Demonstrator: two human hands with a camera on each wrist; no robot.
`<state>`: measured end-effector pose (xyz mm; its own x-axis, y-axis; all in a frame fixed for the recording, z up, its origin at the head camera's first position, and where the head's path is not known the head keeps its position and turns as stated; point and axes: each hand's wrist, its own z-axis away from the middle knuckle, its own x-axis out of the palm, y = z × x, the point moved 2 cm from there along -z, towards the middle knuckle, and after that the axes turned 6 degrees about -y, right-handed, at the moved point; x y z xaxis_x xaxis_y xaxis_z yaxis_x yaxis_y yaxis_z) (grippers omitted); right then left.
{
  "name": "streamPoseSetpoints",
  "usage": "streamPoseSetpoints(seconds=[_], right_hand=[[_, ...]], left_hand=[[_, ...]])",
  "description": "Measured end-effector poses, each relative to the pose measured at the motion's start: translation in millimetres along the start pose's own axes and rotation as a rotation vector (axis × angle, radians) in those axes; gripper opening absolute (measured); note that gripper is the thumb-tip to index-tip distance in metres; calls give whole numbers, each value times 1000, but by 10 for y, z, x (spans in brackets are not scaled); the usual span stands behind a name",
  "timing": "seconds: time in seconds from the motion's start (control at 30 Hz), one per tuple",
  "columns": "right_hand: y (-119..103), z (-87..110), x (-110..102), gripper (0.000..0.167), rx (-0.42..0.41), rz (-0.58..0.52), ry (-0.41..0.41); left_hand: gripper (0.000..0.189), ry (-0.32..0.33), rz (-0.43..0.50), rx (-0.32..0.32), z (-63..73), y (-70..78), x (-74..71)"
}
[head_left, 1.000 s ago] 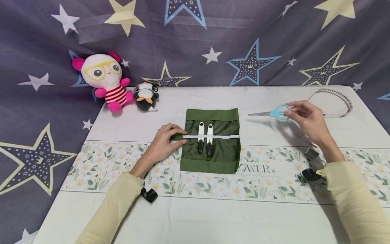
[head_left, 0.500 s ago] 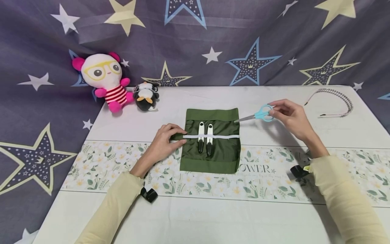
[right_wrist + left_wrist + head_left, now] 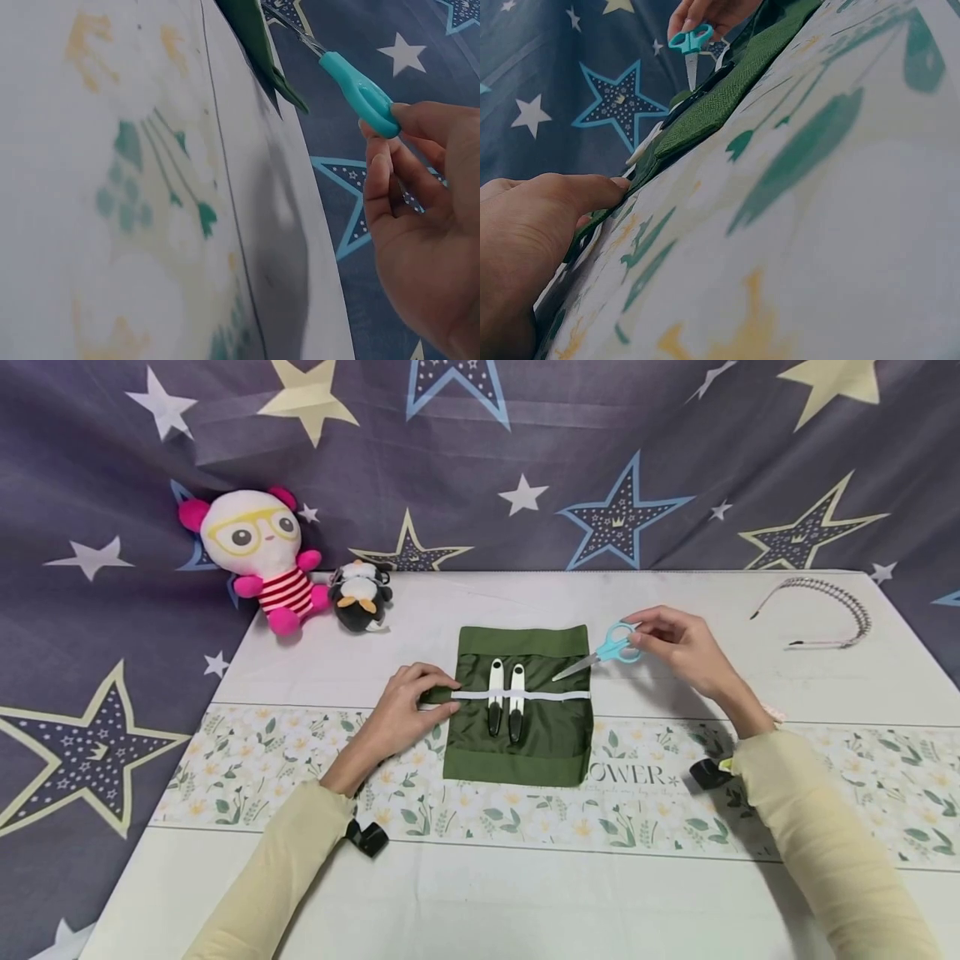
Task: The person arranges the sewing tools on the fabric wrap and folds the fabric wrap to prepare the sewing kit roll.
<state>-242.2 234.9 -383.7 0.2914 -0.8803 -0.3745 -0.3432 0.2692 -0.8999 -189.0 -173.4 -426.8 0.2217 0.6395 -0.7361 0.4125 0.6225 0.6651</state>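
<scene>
A green cloth tool roll point(image 3: 551, 760) lies flat mid-table. Its white elastic band point(image 3: 555, 697) crosses two white-and-black tools point(image 3: 495, 693), whose kind is unclear. My left hand point(image 3: 405, 714) rests at the roll's left edge. Its thumb and forefinger touch the cloth on either side of a green tab, with a gap between them. My right hand point(image 3: 682, 652) pinches light-blue-handled scissors point(image 3: 617, 645) by a finger loop. The blades are together and point down-left over the roll's right part, seemingly above the cloth. In the right wrist view the scissors point(image 3: 364, 97) appear edge-on between thumb and fingers.
A white table point(image 3: 495, 885) with a printed floral strip bears everything. A pink-and-white plush toy point(image 3: 258, 556) and a small penguin plush point(image 3: 360, 597) sit at the back left. A headband point(image 3: 855, 610) lies at the back right. A star-patterned curtain point(image 3: 480, 468) hangs behind.
My right hand has moved left with the scissors, bringing the blades from right of the tool roll to over its right part; the tips now slant further down. The left hand has stayed put.
</scene>
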Motion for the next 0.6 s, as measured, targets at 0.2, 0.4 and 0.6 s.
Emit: streamPoseSetpoints(seconds=[0.2,0.4,0.6], right_hand=[[17,-74,75,25,0,1,-36],[36,-149,136,27,10,-1,-75],[39,-236,200,28,62,4,-105]], left_hand=[[29,-1,0,-3,-11,13,-3],[29,-3,-4,-11,-15,23,-2],[29,0,-5,-17,-8,14,6]])
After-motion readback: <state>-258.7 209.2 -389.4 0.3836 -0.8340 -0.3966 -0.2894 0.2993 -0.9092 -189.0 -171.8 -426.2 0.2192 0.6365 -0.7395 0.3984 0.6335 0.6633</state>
